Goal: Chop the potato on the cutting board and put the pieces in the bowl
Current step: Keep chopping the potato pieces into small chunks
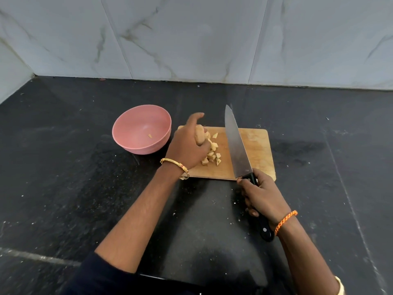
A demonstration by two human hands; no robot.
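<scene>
The chopping looks partly done and the step in hand reads as a pause between cuts, or the start of moving pieces across. On the wooden cutting board (255, 150), which lies on the dark counter (63, 188), a small heap of cut pieces (212, 156) sits toward the board's left half, and an uncut chunk of the potato (200, 135) is held just above that heap. The left hand (187, 145) is curled around this chunk, fingers closed on it, its heel over the board's left edge; whether it also gathers some cut pieces I cannot tell, since the palm hides them. The right hand (261, 194) is clamped on the black handle of the knife (236, 145) at the board's near edge, and the blade lies along the board's middle, just right of the heap, tip pointing to the board's far edge; whether the edge touches the wood is unclear. The pink bowl (129, 133) stands just left of the board, with one small sliver (150, 136) inside it, so nearly all the transfer is still to do. The next move likely calls for either setting the chunk down flat beside the blade for more cuts, fingertips tucked away from the edge, or carrying it and the pieces left over the rim without scattering them.
</scene>
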